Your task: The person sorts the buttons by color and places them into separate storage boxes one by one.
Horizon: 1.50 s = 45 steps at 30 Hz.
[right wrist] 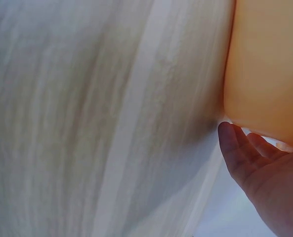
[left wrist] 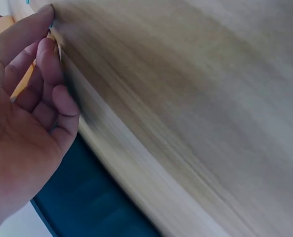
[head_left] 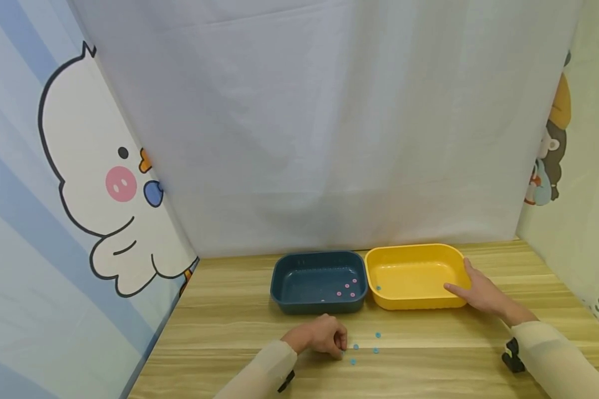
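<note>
On the wooden tabletop point(head_left: 219, 332), one dark blue tray point(head_left: 299, 307) with four pink buttons point(head_left: 346, 286) and a speck too small to make out stands behind my left hand point(head_left: 323, 334), which pinches one blue button point(head_left: 343, 353). To its right lie four loose blue buttons point(head_left: 376, 350); beyond them, one yellow tray point(head_left: 419, 304) contains another, its right end gripped by my right hand point(head_left: 483, 291).
</note>
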{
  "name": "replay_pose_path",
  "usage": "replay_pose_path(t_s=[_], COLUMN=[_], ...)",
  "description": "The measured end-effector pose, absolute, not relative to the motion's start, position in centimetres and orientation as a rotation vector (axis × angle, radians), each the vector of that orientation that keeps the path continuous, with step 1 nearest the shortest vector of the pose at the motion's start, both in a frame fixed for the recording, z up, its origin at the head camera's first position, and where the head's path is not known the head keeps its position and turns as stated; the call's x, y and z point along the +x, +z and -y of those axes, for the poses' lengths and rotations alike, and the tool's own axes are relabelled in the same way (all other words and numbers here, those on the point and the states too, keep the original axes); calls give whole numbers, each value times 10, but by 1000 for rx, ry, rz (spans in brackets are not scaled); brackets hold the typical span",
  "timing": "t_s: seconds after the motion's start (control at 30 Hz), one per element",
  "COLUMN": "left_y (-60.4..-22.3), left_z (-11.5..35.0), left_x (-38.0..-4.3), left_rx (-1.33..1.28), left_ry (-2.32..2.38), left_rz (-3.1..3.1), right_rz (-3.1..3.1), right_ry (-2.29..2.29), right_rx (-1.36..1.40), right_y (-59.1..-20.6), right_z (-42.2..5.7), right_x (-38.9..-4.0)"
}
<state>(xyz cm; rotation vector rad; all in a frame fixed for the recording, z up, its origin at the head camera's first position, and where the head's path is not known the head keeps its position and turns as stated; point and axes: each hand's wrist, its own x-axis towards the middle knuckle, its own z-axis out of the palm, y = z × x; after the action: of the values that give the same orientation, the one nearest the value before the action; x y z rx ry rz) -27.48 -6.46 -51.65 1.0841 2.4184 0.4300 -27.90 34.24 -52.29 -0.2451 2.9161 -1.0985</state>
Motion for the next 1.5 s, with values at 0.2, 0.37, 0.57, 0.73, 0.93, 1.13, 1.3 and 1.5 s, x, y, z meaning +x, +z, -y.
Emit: replay_pose_path(t_s=[0.2, 0.37, 0.57, 0.73, 0.93, 1.13, 1.3, 1.5], left_y=[-516, -516, -518, -519, -510, -498, -491, -485], left_z=[64, 63, 64, 67, 66, 60, 57, 56], left_x=[-273, -272, -272, -276, -280, -281, -281, -284], left_rx=[1098, 1096, 1115, 1143, 1185, 1173, 1199, 1183], left_ry=[449, 421, 412, 466, 537, 591, 619, 635], left_rz=[-2437, -2429, -2455, -2471, -2463, -2443, -2437, -2455], right_rz=[-2929, -2909, -2921, -2924, -2925, -2923, -2913, -2914], right_ry=[-1105, -1102, -1088, -1087, -1082, -1085, -1093, -1093], right_rx=[-247, -239, -244, -250, -248, -257, -250, -252], right_y=[-521, -522, -522, -522, -522, -520, -518, -519], right_z=[-342, -341, -341, -341, -340, -340, -338, -338], right_x=[-278, -278, -278, -279, -279, -278, -277, -277])
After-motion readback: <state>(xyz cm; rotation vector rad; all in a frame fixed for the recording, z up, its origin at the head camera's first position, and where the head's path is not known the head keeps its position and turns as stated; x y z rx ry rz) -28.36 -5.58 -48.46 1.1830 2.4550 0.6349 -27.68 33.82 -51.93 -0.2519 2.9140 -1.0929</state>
